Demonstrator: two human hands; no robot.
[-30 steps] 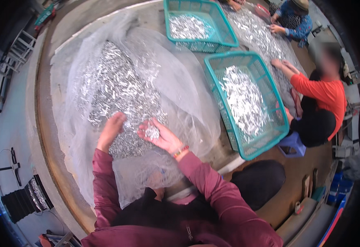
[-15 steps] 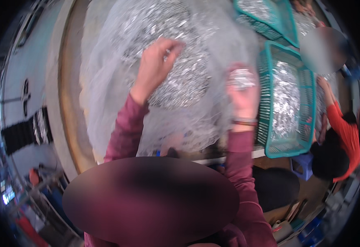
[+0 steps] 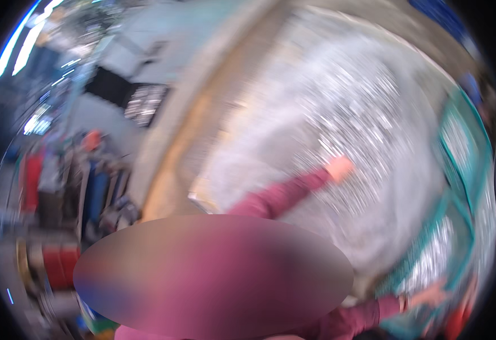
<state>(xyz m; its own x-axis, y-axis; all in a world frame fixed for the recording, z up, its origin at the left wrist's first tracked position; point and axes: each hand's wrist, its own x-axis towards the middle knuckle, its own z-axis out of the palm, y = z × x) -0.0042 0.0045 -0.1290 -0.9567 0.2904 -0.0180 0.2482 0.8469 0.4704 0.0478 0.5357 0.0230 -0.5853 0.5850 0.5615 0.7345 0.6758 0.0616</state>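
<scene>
Reaching up-frame, the left hand [image 3: 338,168] lay on the silvery heap [image 3: 367,113] at centre-right, grip blurred beyond telling, while the right hand [image 3: 432,296] stretched toward the teal basket [image 3: 458,170] at lower right.

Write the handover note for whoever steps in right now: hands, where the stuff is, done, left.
Picture is motion-blurred; details are limited.
Left hand: stretched out over the pile of small silvery pieces on the clear plastic sheet; grip unreadable.
Right hand: at the near teal basket, low right; contents unreadable.
Done: baskets already hold silvery pieces.
Left: a large heap lies on the sheet.
</scene>
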